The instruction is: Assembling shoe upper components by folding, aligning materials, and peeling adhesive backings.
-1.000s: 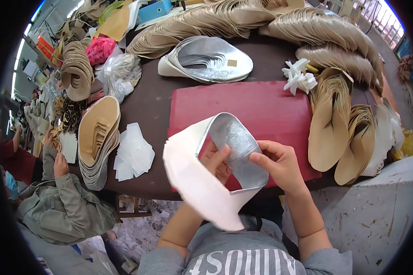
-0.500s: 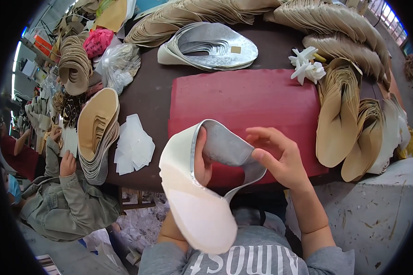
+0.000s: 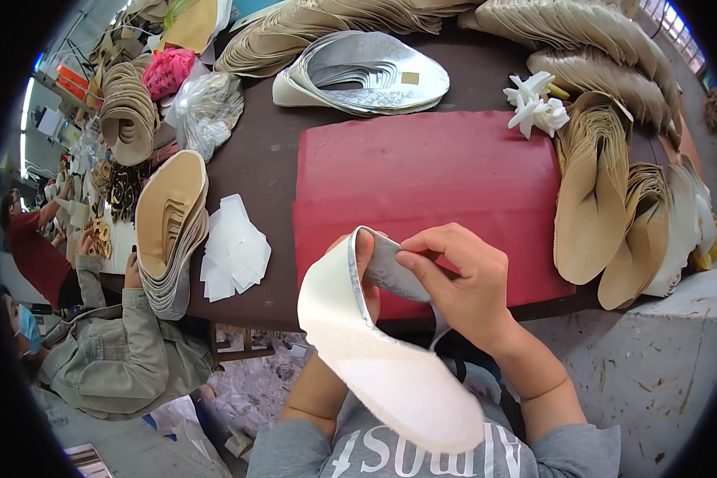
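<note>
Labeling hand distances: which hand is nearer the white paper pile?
Left. The left hand, partly hidden by the pale piece, is to the right of the white paper pile; the right hand is farther right, pinching the piece's edge.

White shoe upper (image 3: 350, 342) with silver lining, held at near side of red mat (image 3: 430, 167); right grip (image 3: 466, 279) pinching rim, left grip (image 3: 364, 251) partly hidden. Brown surface (image 3: 267, 151): white patches (image 3: 235, 255) left, silver-lined stack (image 3: 424, 80) far, tan uppers (image 3: 585, 227) right.
</note>
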A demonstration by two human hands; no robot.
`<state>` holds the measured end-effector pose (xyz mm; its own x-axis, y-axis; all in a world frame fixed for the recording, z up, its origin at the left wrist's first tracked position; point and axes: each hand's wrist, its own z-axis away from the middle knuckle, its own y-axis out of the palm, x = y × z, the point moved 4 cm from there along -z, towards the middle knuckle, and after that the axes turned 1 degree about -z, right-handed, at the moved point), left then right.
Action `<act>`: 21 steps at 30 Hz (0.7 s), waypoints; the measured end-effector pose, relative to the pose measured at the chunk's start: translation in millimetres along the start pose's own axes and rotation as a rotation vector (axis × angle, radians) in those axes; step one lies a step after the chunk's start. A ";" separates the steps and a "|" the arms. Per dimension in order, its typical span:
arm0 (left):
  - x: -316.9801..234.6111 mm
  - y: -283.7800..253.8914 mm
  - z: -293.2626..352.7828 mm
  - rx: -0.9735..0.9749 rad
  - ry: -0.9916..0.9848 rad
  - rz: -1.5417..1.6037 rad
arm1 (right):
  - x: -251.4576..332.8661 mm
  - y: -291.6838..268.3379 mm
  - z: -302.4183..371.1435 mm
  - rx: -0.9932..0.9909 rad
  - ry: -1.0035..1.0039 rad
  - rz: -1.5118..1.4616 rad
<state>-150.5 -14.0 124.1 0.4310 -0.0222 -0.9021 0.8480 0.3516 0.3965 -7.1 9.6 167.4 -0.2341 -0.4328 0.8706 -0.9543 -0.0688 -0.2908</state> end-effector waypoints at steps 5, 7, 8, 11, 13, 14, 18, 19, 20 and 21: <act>15.1 -4.1 1.2 -0.007 -0.028 0.153 | -1.8 -1.7 -9.8 0.163 -0.051 0.011; 16.7 -0.1 2.0 -0.008 -0.023 0.181 | -2.4 -0.2 -9.1 0.218 -0.058 0.003; 14.0 3.5 3.1 -0.051 -0.016 0.120 | -2.4 -1.4 -5.6 0.142 -0.072 0.014; 5.2 10.4 6.3 -0.181 0.004 -0.063 | -1.9 -5.3 4.7 -0.083 -0.112 0.043; 5.5 7.3 6.3 -0.159 -0.005 -0.053 | -2.6 -5.0 2.7 -0.054 -0.116 0.032; 5.4 4.4 6.7 -0.137 -0.014 -0.042 | -2.8 -4.7 1.0 -0.023 -0.121 0.022; -0.4 -0.7 6.0 -0.038 -0.034 -0.030 | -4.9 -5.2 -8.9 0.121 -0.084 -0.042; -3.5 0.8 6.1 0.020 -0.037 -0.041 | -6.8 -4.7 -12.1 0.203 -0.036 -0.086; -6.4 2.7 6.5 0.078 -0.041 -0.052 | -8.6 -3.9 -14.1 0.286 0.012 -0.129; -8.6 5.2 7.2 0.136 -0.044 -0.063 | -10.3 -2.3 -14.0 0.368 0.060 -0.172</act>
<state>-147.6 -18.8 135.1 0.3866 -0.0825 -0.9185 0.9063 0.2183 0.3619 -5.1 26.9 164.7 -0.0972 -0.3348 0.9373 -0.8530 -0.4572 -0.2518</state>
